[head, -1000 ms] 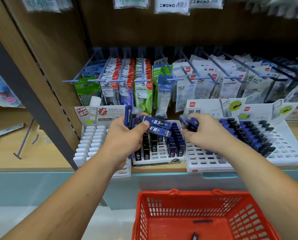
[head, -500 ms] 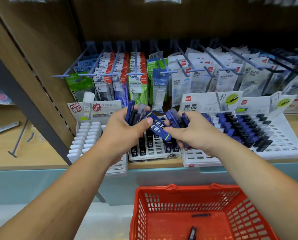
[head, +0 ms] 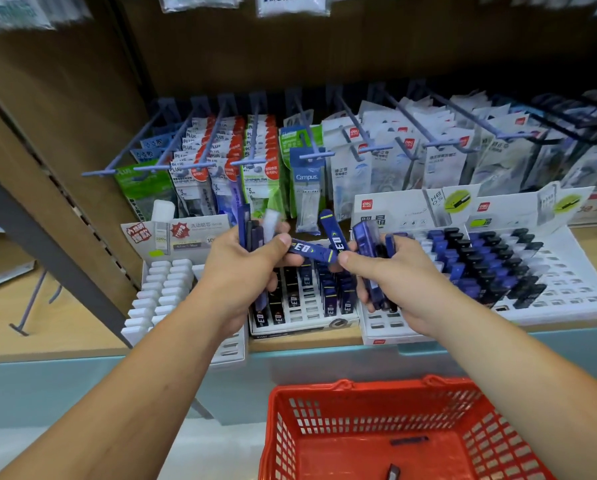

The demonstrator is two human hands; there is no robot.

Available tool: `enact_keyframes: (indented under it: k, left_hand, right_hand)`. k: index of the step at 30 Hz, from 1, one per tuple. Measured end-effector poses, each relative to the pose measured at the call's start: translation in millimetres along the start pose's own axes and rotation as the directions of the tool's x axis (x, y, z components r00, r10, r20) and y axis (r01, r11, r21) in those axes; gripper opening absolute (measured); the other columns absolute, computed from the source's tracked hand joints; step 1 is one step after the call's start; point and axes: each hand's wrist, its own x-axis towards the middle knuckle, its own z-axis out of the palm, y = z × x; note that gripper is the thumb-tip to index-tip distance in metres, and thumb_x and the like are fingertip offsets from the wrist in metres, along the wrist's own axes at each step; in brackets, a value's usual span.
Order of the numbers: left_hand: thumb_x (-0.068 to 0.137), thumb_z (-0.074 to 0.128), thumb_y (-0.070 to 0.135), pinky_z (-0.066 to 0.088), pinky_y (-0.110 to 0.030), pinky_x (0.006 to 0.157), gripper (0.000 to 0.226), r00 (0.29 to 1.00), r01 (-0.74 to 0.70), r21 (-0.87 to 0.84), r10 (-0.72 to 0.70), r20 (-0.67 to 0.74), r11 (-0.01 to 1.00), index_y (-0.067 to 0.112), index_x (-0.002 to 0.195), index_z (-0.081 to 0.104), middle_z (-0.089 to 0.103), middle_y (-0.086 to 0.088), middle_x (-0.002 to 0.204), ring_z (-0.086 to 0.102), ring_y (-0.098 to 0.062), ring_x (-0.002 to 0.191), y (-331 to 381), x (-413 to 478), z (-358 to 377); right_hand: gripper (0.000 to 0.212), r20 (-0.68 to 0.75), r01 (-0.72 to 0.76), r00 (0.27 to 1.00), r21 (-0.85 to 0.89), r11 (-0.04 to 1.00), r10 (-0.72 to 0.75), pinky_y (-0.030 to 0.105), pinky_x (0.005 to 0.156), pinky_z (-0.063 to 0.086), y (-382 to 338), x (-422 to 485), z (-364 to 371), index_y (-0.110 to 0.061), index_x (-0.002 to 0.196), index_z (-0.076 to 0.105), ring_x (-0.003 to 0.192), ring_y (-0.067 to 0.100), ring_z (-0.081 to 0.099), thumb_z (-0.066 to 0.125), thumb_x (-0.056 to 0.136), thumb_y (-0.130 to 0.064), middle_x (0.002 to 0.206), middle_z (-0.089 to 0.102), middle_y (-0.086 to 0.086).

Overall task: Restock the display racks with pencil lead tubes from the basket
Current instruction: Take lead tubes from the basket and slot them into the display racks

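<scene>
Pinching a blue lead tube (head: 307,251) crosswise, thumb to thumb, just above the middle display rack (head: 310,306). Clutching a bunch of upright tubes (head: 250,230) in the left hand (head: 241,275), fingers wrapped tight around them. Gripping a second bundle of blue tubes (head: 369,237) in the right hand (head: 397,285), fingers curled under. Below the hands, dark tubes standing in the middle rack's slots. To the right, a white rack (head: 574,289) partly filled with blue and black tubes; to the left, a rack of white tubes (head: 236,344). All on the wooden shelf (head: 65,323), under hanging packets (head: 359,161) on hooks. Down front, a red basket (head: 376,388) with two loose tubes (head: 409,441) on its floor.
</scene>
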Motion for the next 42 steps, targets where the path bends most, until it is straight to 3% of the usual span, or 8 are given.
enact_keyframes:
  k: [6, 8, 15, 25, 30, 33, 36, 42]
  left_hand:
    - [0.094, 0.075, 0.019, 0.033, -0.020, 0.036, 0.009, 0.996, -0.057, 0.024, 0.055, 0.076, 0.998, 0.012, 0.093, 0.069, 0.078, -0.012, 0.082, 0.046, -0.014, 0.042, -3.9, -18.2, 9.1]
    - [0.090, 0.079, 0.015, 0.046, -0.018, 0.055, 0.011, 0.982, -0.149, 0.101, 0.136, 0.129, 0.984, 0.012, 0.086, 0.070, 0.071, -0.002, 0.073, 0.056, -0.010, 0.054, -8.0, -23.9, 13.2]
    - [0.085, 0.084, 0.011, 0.055, -0.023, 0.063, 0.034, 0.961, -0.227, 0.135, 0.200, 0.191, 0.964, 0.027, 0.105, 0.062, 0.072, 0.004, 0.076, 0.064, -0.010, 0.064, -4.9, -23.7, 7.5]
    - [0.094, 0.074, 0.010, 0.050, -0.017, 0.060, 0.026, 0.968, -0.245, 0.109, 0.236, 0.088, 0.963, 0.023, 0.115, 0.065, 0.071, 0.007, 0.084, 0.065, -0.009, 0.069, -8.7, -4.7, -4.2]
    - [0.095, 0.073, 0.017, 0.061, -0.039, 0.075, 0.013, 0.943, -0.331, 0.329, 0.319, 0.090, 0.885, 0.027, 0.100, 0.066, 0.072, -0.003, 0.087, 0.072, -0.026, 0.078, -14.0, 9.4, -5.8]
    - [0.093, 0.075, 0.021, 0.056, -0.033, 0.071, 0.006, 0.935, -0.344, 0.448, 0.343, 0.086, 0.825, 0.020, 0.093, 0.069, 0.068, -0.016, 0.084, 0.064, -0.027, 0.071, -19.6, 19.1, -3.2]
    - [0.091, 0.079, 0.021, 0.050, -0.021, 0.069, 0.008, 0.944, -0.322, 0.481, 0.314, 0.100, 0.815, 0.024, 0.088, 0.072, 0.069, -0.007, 0.085, 0.061, -0.017, 0.072, -21.1, 24.7, 0.6]
    - [0.086, 0.083, 0.021, 0.059, -0.041, 0.084, 0.014, 0.945, -0.324, 0.579, 0.277, 0.172, 0.748, 0.031, 0.081, 0.075, 0.075, 0.000, 0.084, 0.071, -0.023, 0.086, -31.3, 32.6, 7.5]
  right_hand:
    - [0.016, 0.012, -0.014, 1.000, 0.180, 0.984, 0.012, 0.029, 0.050, 0.045, -8.3, -5.1, 10.3, -0.013, 0.107, 0.066, 0.050, 0.021, 0.051, 0.074, 0.093, -0.018, 0.092, 0.079, 0.011]
    - [0.014, -0.019, -0.005, 1.000, 0.218, 0.976, 0.009, 0.030, 0.048, 0.045, -9.9, -6.4, 15.2, -0.015, 0.103, 0.066, 0.051, 0.022, 0.053, 0.075, 0.092, -0.016, 0.079, 0.075, 0.007]
    - [0.020, -0.042, 0.015, 0.999, 0.122, 0.992, -0.010, 0.032, 0.046, 0.046, -5.2, -4.8, 23.5, -0.013, 0.103, 0.066, 0.049, 0.024, 0.053, 0.080, 0.088, -0.016, 0.067, 0.067, 0.005]
    - [0.023, 0.008, -0.005, 1.000, -0.043, 0.999, 0.006, 0.030, 0.047, 0.043, -3.5, -0.1, 24.0, -0.008, 0.109, 0.065, 0.048, 0.023, 0.051, 0.077, 0.091, -0.016, 0.086, 0.078, 0.011]
    - [0.021, -0.083, -0.024, 0.996, -0.069, 0.997, 0.018, 0.031, 0.046, 0.043, -0.8, 0.3, 13.4, -0.011, 0.105, 0.067, 0.046, 0.022, 0.052, 0.079, 0.089, -0.016, 0.085, 0.078, 0.012]
    - [0.019, -0.082, -0.020, 0.997, -0.092, 0.996, 0.013, 0.031, 0.046, 0.042, 2.5, -0.3, 6.7, -0.010, 0.103, 0.067, 0.047, 0.024, 0.051, 0.079, 0.089, -0.015, 0.082, 0.077, 0.012]
    - [0.020, -0.095, -0.030, 0.995, -0.096, 0.995, 0.021, 0.031, 0.046, 0.042, 3.2, -2.4, -1.0, -0.010, 0.104, 0.066, 0.049, 0.024, 0.051, 0.079, 0.089, -0.014, 0.081, 0.077, 0.010]
    - [0.016, -0.100, -0.037, 0.994, -0.033, 0.999, 0.033, 0.028, 0.041, 0.041, 2.9, -6.4, -7.2, -0.011, 0.101, 0.065, 0.045, 0.021, 0.049, 0.077, 0.091, -0.012, 0.085, 0.076, 0.018]
